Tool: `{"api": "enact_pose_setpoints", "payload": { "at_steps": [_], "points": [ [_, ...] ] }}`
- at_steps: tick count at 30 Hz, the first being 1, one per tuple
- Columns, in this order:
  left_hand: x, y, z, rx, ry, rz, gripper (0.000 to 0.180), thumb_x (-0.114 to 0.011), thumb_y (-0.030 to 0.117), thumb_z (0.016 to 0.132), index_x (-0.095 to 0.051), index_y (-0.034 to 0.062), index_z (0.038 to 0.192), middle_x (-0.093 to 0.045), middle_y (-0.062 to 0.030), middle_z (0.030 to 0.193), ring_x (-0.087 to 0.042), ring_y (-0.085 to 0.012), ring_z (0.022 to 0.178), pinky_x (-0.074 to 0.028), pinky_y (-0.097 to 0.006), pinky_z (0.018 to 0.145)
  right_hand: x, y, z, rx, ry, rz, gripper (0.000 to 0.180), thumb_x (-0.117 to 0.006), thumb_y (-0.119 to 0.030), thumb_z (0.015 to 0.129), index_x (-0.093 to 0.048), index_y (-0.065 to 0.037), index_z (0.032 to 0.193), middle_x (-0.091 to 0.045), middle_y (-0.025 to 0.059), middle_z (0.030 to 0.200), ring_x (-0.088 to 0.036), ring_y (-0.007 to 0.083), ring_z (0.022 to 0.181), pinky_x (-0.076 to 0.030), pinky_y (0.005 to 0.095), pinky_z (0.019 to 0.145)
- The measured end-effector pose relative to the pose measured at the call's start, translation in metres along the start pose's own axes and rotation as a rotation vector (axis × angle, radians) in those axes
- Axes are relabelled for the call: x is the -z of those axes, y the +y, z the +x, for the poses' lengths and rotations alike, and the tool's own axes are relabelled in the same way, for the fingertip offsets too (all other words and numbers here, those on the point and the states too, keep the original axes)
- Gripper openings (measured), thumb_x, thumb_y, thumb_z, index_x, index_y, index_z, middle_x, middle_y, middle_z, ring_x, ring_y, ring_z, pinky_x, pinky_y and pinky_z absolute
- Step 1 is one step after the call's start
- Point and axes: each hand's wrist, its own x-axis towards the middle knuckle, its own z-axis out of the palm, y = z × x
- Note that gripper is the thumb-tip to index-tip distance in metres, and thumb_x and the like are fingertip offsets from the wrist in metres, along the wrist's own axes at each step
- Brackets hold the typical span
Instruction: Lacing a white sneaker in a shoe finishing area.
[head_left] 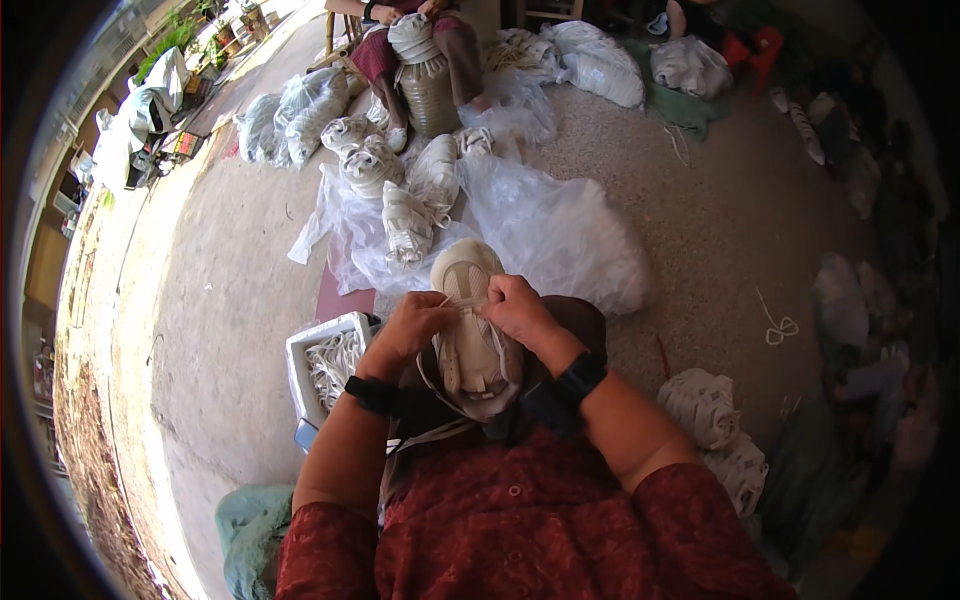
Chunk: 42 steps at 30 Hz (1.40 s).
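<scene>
A cream shoe upper (470, 360) lies over my lap, its toe pointing away from me and its opening toward my body. My left hand (418, 325) is at the left eyelet edge, thumb and finger pinched on a pale shoelace (448, 301). On the opposite side, my right hand (518, 308) has its fingers curled closed at the right eyelet edge; whether it grips the lace or the edge of the shoe is hard to make out. Both wrists wear black bands.
A white box (297, 365) of loose laces stands at my left. Ahead lie bundled shoe uppers (408, 220) and a clear plastic bag (560, 235). Beyond them a seated person's hands work above a ribbed container (430, 100). More bundles (700, 405) lie at my right.
</scene>
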Motion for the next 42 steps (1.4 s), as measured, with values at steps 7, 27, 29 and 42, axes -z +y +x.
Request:
{"api": "enact_pose_setpoints", "payload": {
  "at_steps": [7,27,29,42],
  "points": [
    [-0.002,0.008,0.002,-0.271,-0.01,0.323,0.016,-0.057,0.013,0.081,-0.059,-0.003,0.081,-0.055,-0.0072,0.065,-0.052,-0.0093,0.066,-0.042,-0.028,0.059,-0.002,-0.015,-0.002,-0.056,0.037,-0.186,0.013,-0.06,-0.014,0.067,-0.054,-0.004,0.074,-0.061,0.0175,0.076,-0.06,0.0357,0.077,-0.047,0.042,0.067],
    [-0.035,0.006,-0.012,-0.38,0.375,0.955,0.007,-0.046,0.01,0.082,-0.045,0.0032,0.082,-0.059,-0.0186,0.068,-0.06,-0.0381,0.065,-0.048,-0.046,0.056,0.0,0.001,-0.007,0.071,-0.012,-0.128,0.023,-0.062,-0.019,0.076,-0.049,-0.004,0.086,-0.061,0.0177,0.083,-0.059,0.037,0.083,-0.045,0.0447,0.07],
    [-0.035,0.009,-0.011,-0.438,0.359,0.968,0.007,-0.046,0.01,0.081,-0.044,0.0038,0.081,-0.059,-0.018,0.068,-0.06,-0.0368,0.064,-0.048,-0.045,0.055,0.002,0.01,-0.004,0.113,-0.048,-0.075,0.022,-0.062,-0.017,0.076,-0.047,-0.003,0.085,-0.06,0.0178,0.081,-0.059,0.0368,0.082,-0.045,0.0447,0.069],
    [-0.041,0.003,-0.001,-0.503,0.346,0.865,0.017,-0.047,0.011,0.085,-0.04,0.008,0.1,-0.06,-0.0187,0.073,-0.058,-0.0416,0.067,-0.044,-0.05,0.058,0.007,0.012,0.003,0.115,-0.23,0.062,0.023,-0.064,-0.008,0.075,-0.042,-0.004,0.076,-0.048,0.0075,0.07,-0.046,0.0203,0.068,-0.039,0.034,0.06]
  ]
}}
